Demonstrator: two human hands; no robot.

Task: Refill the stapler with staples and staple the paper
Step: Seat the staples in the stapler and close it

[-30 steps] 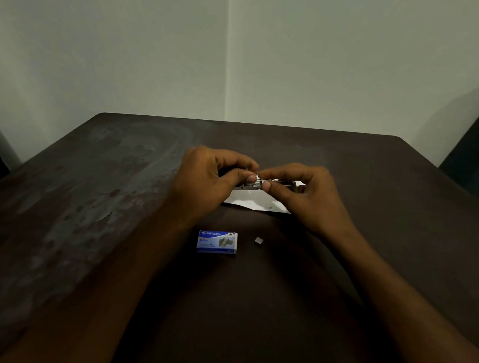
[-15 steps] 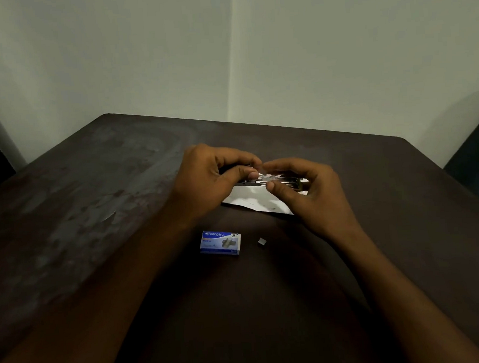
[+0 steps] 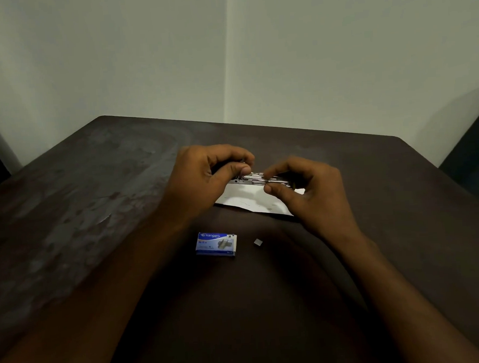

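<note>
Left hand [image 3: 204,178] pinches my stapler [image 3: 256,178] rear; right hand [image 3: 312,193] clamps front. Small, rigid, slick metal: grip sides.

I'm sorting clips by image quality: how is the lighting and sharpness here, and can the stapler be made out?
Head view: dim, greenish light; the forearms and near table sink into shadow. The stapler shows only as metallic glints between the left hand and right hand, details soft. The white paper and staple box read clearly. Wide-angle bending curves the table's edges.
</note>
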